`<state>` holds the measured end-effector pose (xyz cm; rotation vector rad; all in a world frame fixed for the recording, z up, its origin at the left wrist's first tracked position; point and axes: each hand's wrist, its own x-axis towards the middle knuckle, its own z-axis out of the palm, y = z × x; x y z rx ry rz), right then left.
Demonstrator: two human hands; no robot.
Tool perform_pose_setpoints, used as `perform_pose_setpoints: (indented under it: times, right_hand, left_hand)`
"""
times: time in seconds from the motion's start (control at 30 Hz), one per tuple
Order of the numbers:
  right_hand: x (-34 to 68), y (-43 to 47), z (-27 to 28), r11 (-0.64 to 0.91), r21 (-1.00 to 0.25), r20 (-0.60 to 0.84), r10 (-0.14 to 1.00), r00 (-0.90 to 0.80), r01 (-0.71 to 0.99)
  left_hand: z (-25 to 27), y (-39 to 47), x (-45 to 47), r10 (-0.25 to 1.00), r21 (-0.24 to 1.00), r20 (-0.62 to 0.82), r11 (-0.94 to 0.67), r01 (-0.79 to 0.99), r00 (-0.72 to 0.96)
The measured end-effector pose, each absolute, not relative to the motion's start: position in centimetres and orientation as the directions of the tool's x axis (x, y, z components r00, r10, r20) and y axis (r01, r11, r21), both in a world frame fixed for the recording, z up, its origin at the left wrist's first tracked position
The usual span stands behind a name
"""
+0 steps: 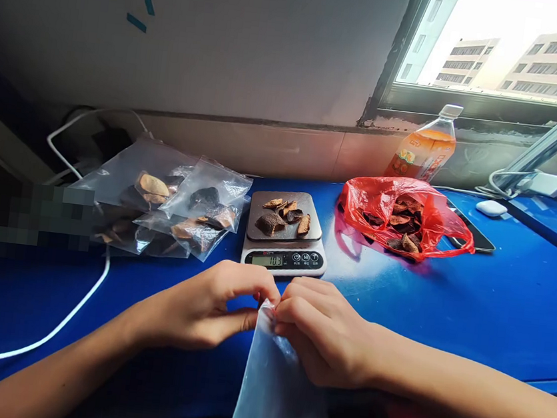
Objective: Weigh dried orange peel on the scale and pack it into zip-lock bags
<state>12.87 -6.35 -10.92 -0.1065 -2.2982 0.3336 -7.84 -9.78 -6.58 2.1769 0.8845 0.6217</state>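
My left hand [220, 306] and my right hand [327, 332] meet in front of the scale, both pinching the top edge of a clear plastic bag [277, 397]. The bag hangs down toward the lower edge of the view, and I see nothing inside it. Just beyond my fingers stands a digital kitchen scale [283, 261], its display seeming to read 10.3. Several dried brown pieces [285, 216], some dark and curled, lie on its metal plate. What they are exactly I cannot tell.
Filled clear bags [168, 203] lie in a heap at left. On the right, an open red plastic bag [368, 196] holds more dried pieces, with a phone [481, 239] partly behind it. An orange drink bottle [429, 149], white earbud case [491, 208] and white cable [70, 316] are also on the blue table [448, 309].
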Motion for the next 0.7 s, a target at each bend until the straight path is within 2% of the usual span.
perform_pose_setpoints:
  times: [0.2, 0.3, 0.47, 0.6, 0.7]
  right_hand:
    - [13.0, -6.7, -10.1, 0.927, -0.343, 0.672, 0.131, -0.729, -0.150]
    - [13.1, -6.6, -10.1, 0.911, -0.380, 0.606, 0.116, -0.787, -0.158]
    - [13.0, -6.8, -10.5, 0.902, -0.428, 0.543, 0.201, -0.815, -0.062]
    - [13.0, -6.9, -10.3, 0.884, -0.468, 0.473, 0.250, -0.845, -0.001]
    - [13.2, -6.9, -10.0, 0.788, -0.614, 0.417, 0.277, -0.866, -0.044]
  left_hand:
    - [-5.7, -9.3, -8.8, 0.714, 0.713, 0.037, -0.510, 0.482, 0.699]
    - [-5.6, -9.4, -9.2, 0.697, 0.763, -0.046, -0.438, 0.476, 0.716]
    - [-4.3, -10.3, -9.7, 0.616, 0.901, -0.157, -0.231, 0.368, 0.772]
    - [-3.5, -10.8, -9.1, 0.683, 0.887, -0.256, -0.115, 0.447, 0.684]
    - [-3.8, -10.7, -8.5, 0.700, 0.857, -0.308, -0.089, 0.507, 0.644]
